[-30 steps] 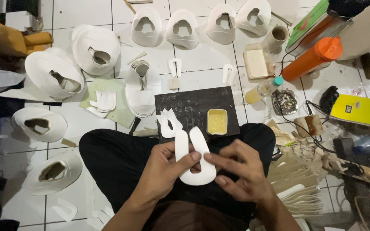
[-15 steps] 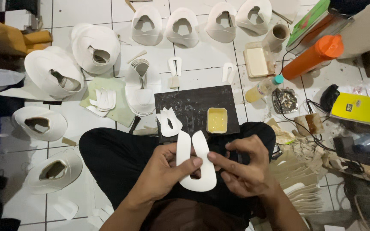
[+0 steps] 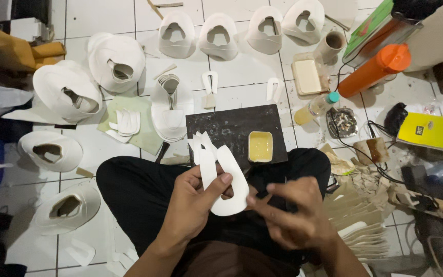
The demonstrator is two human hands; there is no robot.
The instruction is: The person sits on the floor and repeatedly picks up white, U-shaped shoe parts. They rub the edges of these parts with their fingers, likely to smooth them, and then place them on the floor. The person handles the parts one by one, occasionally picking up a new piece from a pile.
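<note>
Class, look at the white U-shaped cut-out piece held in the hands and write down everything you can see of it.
The white U-shaped cut-out piece is flat and thin, like stiff sheet material. Two long arms join in a rounded closed end that points down toward the person, with a narrow slot between them. The left hand pinches it, thumb across the front; the right hand is beside its lower end, fingertips near the curve. It is held above the lap, before the dark work board.

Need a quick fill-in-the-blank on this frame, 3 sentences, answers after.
1. The white U-shaped piece is held in the ____ hand.
2. The small tray of yellow glue sits on a ____ board.
3. The right hand hovers beside the piece, holding ____.

Answers: left; black; nothing
</note>
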